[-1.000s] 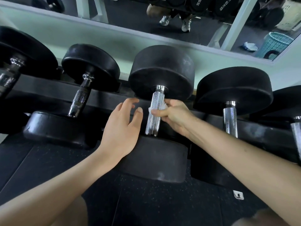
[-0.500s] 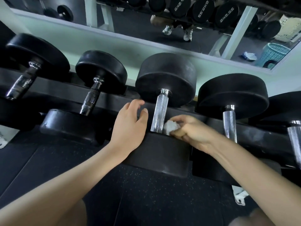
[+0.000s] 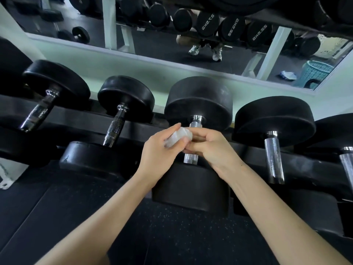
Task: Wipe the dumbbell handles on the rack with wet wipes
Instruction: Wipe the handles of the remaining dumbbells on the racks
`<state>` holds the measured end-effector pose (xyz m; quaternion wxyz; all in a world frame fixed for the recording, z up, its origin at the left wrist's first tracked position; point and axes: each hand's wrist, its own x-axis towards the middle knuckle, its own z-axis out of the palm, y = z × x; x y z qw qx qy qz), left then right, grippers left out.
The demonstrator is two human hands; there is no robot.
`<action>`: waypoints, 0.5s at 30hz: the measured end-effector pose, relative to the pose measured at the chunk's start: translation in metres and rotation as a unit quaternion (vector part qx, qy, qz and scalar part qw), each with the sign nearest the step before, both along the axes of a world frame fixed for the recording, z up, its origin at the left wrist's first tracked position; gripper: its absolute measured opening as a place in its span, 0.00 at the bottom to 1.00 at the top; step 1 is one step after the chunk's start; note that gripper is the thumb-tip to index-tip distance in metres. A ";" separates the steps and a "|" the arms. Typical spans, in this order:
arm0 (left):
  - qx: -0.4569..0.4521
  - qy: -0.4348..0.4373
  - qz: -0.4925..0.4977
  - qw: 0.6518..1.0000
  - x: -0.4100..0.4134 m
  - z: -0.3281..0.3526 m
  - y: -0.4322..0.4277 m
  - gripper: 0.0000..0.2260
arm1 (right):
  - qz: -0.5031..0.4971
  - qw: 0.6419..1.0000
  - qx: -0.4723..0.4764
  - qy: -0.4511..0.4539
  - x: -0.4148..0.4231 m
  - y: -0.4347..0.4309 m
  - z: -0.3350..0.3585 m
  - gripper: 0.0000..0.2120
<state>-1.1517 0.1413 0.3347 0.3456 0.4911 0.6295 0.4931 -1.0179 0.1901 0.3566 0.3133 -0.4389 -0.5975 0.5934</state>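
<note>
Black dumbbells with chrome handles lie in a row on a dark rack [image 3: 315,165]. In front of the middle dumbbell's knurled handle [image 3: 191,158] my two hands meet. A crumpled white wet wipe [image 3: 176,137] sits between them, gripped by the fingers of my left hand [image 3: 160,152] and touched by the fingertips of my right hand [image 3: 212,148]. The hands hide most of that handle; its top [image 3: 195,124] and bottom show. Other handles lie to the left [image 3: 114,129] and to the right [image 3: 273,157].
A wall mirror [image 3: 162,41] behind the rack reflects more dumbbells, a person's shoes and a teal basket [image 3: 313,73]. Dark rubber floor [image 3: 57,207] lies below the rack. A white object [image 3: 7,176] rests at the left edge.
My right hand has lifted the wipe from the handle's lower end, and my left hand has come over from the left to take hold of it.
</note>
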 end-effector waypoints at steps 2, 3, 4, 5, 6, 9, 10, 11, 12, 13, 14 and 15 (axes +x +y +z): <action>-0.006 0.013 -0.017 1.000 -0.003 0.002 0.002 0.19 | 0.014 1.000 -0.020 -0.007 0.000 -0.003 0.004 0.24; -0.011 0.014 -0.019 1.000 -0.005 0.004 0.004 0.18 | 0.004 0.999 -0.036 -0.008 0.000 -0.004 0.005 0.28; -0.019 0.003 -0.020 1.000 -0.007 0.006 0.006 0.16 | -0.019 0.999 -0.050 -0.009 0.000 -0.005 0.006 0.30; -0.027 -0.009 -0.016 0.999 -0.009 0.007 0.009 0.13 | -0.054 0.997 -0.054 -0.014 0.001 -0.006 0.005 0.30; -0.031 -0.012 -0.005 0.999 -0.012 0.007 0.013 0.10 | -0.099 0.994 -0.042 -0.022 0.004 -0.008 0.004 0.28; -0.064 -0.015 0.043 0.997 -0.021 0.001 0.033 0.08 | -0.227 0.968 0.057 -0.095 0.011 -0.012 -0.005 0.20; -0.084 -0.035 0.045 0.995 -0.021 -0.003 0.040 0.12 | -0.248 0.958 0.088 -0.119 0.011 -0.014 -0.009 0.18; -0.105 -0.051 0.043 0.992 -0.021 -0.008 0.047 0.15 | -0.262 0.949 0.115 -0.131 0.011 -0.017 -0.012 0.17; -0.123 -0.068 0.042 0.989 -0.019 -0.014 0.054 0.15 | -0.274 0.943 0.137 -0.132 0.010 -0.020 -0.014 0.16; -0.134 -0.090 0.039 0.986 -0.015 -0.019 0.062 0.13 | -0.287 0.937 0.156 -0.125 0.011 -0.023 -0.015 0.15; -0.138 -0.112 0.031 0.984 -0.010 -0.023 0.068 0.10 | -0.298 0.931 0.173 -0.117 0.011 -0.024 -0.015 0.14; -0.144 -0.123 0.019 0.982 -0.005 -0.024 0.073 0.07 | -0.305 0.927 0.185 -0.113 0.012 -0.025 -0.016 0.13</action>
